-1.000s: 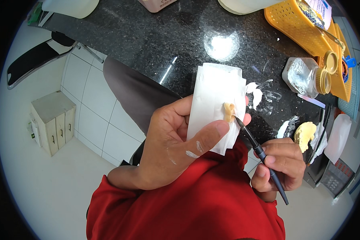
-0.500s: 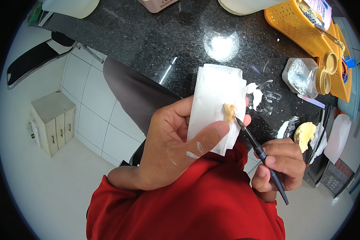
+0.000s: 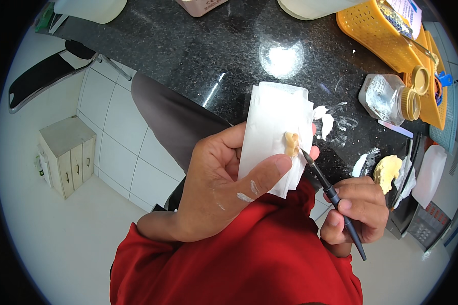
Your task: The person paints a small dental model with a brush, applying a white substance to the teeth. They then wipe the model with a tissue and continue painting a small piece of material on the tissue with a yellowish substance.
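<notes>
My left hand (image 3: 224, 183) is closed around a folded pad of white paper (image 3: 272, 109), with the thumb over its near part and fingertips showing at its right edge. On the pad, just beyond the thumb tip, sits a small tan, tooth-like piece (image 3: 291, 144). My right hand (image 3: 359, 211) pinches a dark, slim fine-tipped brush (image 3: 331, 192). Its pointed tip lies at the right side of the tan piece; I cannot tell whether they touch. White smears mark the left thumb.
White paste (image 3: 324, 121) is smeared on the black speckled counter (image 3: 188, 66). At the right are a clear jar with a gold lid (image 3: 384, 99), yellow baskets (image 3: 376, 33) and a pale yellow lump (image 3: 387, 170). A chair (image 3: 46, 73) and cabinet (image 3: 68, 155) stand left.
The brush tip has shifted very slightly to the right beside the tan piece. The left hand and the paper pad stay practically still.
</notes>
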### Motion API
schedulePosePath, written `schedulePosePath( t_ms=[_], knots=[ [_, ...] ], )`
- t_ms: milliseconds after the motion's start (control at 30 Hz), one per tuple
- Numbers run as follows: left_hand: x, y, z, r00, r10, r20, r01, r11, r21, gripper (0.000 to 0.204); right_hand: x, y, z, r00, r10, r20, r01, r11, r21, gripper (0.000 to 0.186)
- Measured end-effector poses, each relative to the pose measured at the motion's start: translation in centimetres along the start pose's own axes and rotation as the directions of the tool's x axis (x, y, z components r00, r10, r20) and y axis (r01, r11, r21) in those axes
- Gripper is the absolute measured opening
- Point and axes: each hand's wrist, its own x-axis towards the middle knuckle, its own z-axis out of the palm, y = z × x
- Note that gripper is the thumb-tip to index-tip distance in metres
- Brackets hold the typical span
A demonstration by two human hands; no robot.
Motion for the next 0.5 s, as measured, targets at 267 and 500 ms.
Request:
schedulePosePath(
  t_ms=[267, 500],
  knots=[
    [-0.01, 0.01, 0.01, 1.0, -0.011, -0.012, 0.011, 1.0, -0.001, 0.046, 0.04, 0.03, 0.04, 1.0, 0.001, -0.006, -0.001, 1.0, 0.002, 0.025],
    [-0.11, 0.04, 0.03, 1.0, -0.01, -0.017, 0.01, 1.0, 0.005, 0.046, 0.07, 0.01, 0.26, 1.0, -0.001, -0.023, 0.001, 1.0, 0.003, 0.024]
  ],
)
